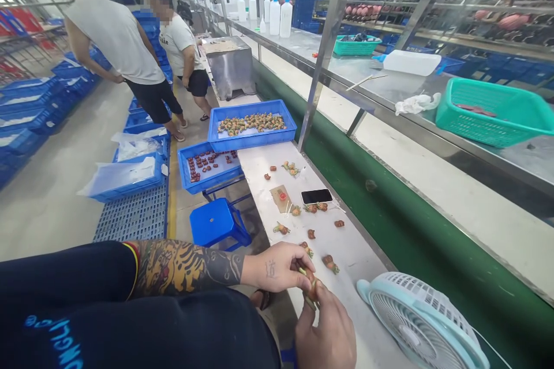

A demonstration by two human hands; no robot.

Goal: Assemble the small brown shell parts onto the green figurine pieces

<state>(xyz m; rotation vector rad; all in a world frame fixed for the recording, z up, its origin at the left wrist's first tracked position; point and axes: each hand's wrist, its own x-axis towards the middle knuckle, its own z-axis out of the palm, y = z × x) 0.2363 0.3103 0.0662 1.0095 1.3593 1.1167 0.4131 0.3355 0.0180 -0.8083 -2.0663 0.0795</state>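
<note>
My left hand and my right hand meet over the near edge of the white bench. Both pinch one small brown and green toy piece between their fingertips. More such small pieces lie scattered on the bench just beyond my hands. A black phone lies flat further along. Beside it is a small brown card with a red dot.
A pale blue fan stands at the bench's near right. Blue trays of pieces sit further along, a blue stool below. A green conveyor belt runs on the right. Two people stand at the far left by blue crates.
</note>
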